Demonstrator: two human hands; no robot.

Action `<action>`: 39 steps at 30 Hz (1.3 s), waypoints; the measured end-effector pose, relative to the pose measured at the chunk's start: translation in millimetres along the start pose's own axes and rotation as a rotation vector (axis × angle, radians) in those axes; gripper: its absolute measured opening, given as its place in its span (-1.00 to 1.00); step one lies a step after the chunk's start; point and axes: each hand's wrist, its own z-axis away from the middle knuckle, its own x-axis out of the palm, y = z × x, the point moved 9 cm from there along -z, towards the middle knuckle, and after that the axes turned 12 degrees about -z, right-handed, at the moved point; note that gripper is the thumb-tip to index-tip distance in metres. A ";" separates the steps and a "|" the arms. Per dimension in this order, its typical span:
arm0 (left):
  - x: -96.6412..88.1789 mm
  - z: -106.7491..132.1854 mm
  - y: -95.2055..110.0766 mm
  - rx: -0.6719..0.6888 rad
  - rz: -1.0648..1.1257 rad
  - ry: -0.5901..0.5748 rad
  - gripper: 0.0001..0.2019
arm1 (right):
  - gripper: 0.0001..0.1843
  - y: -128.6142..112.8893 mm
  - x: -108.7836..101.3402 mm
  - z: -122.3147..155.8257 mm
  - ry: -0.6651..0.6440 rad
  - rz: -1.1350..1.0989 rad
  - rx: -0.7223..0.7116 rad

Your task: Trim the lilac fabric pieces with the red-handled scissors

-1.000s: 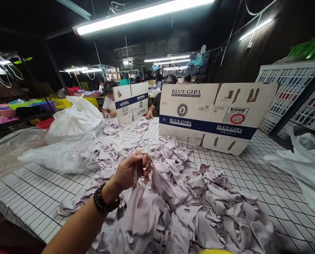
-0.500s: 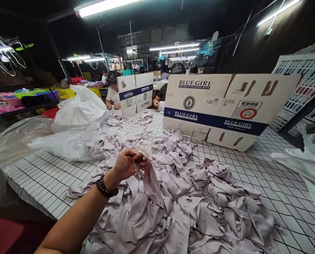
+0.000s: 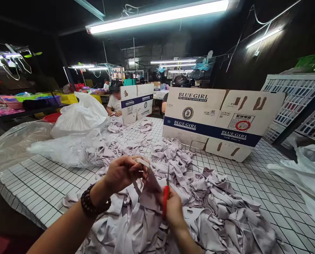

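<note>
My left hand [image 3: 125,171], with a dark bead bracelet [image 3: 90,203] on its wrist, pinches the strap of a pale mauve fabric piece [image 3: 151,192]. The piece hangs down from my fingers over the heap. Just to the right, my right hand [image 3: 174,208] is closed around small scissors with red handles [image 3: 165,201], the blades pointing up. Its fingertips are close to the hanging fabric; I cannot tell whether they also grip it. Below both hands spreads a large heap of similar mauve fabric pieces [image 3: 234,218].
A flattened beer carton [image 3: 212,106] stands on the grid-patterned tablecloth [image 3: 252,187], with a smaller carton [image 3: 136,102] farther back. Plastic bags [image 3: 80,113] lie at the left, and another bag [image 3: 305,165] at the right. Co-workers [image 3: 115,104] sit beyond the cartons.
My right hand has come into view from below with the red scissors, beside the fabric piece. My left hand keeps its pinch on the strap. The camera view has tipped upward a little.
</note>
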 end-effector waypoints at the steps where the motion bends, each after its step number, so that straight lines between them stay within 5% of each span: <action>1: 4.7 8.7 9.4 0.032 -0.001 -0.010 -0.83 | -0.58 -15.7 -3.1 -3.6 -0.033 -0.017 0.010; 4: 26.8 40.1 29.6 0.068 -0.020 -0.062 -0.83 | -0.62 -89.6 -20.0 -18.5 -0.141 -0.036 0.001; 6: 45.0 59.7 30.0 0.033 -0.039 -0.101 -0.81 | -0.75 -152.2 -9.9 -29.7 -0.329 0.059 -0.123; 8: 60.3 73.6 15.8 -0.039 -0.032 -0.129 -0.77 | -0.91 -189.4 23.8 -37.3 -0.579 0.241 -0.177; 10: 70.0 81.4 -14.8 -0.152 0.028 -0.159 -0.75 | -0.90 -194.0 63.4 -46.8 -0.729 0.331 -0.140; 13: 59.0 87.3 -83.2 -0.364 0.164 -0.070 -0.80 | -0.90 -146.0 120.0 -55.3 -0.888 0.505 -0.047; 15: 34.0 94.3 -131.6 -0.491 0.172 0.085 -0.83 | -0.95 -101.3 135.1 -59.9 -0.870 0.565 -0.009; 19: -19.6 115.7 -190.6 -0.646 -0.070 0.287 -0.78 | -0.92 -37.4 103.5 -53.9 -0.763 0.498 0.047; 24: -51.9 121.1 -188.0 -0.720 -0.159 0.325 -0.69 | -0.77 -17.4 8.2 -19.1 -0.614 0.427 0.181; 28: -63.2 124.9 -179.5 -0.835 -0.170 0.298 -0.44 | -0.72 -0.5 -36.3 21.4 -0.534 0.431 0.319; 31: -65.7 133.0 -183.7 -0.900 -0.131 0.276 -0.37 | -0.78 16.0 -31.2 37.1 -0.505 0.520 0.225; 36: -63.6 130.0 -184.3 -0.730 0.023 0.320 -0.50 | -0.88 30.6 9.3 34.3 -0.376 0.632 -0.143; 39: -44.6 126.9 -182.3 -0.702 0.007 0.157 -0.48 | -0.88 31.0 17.9 28.7 -0.324 0.617 -0.222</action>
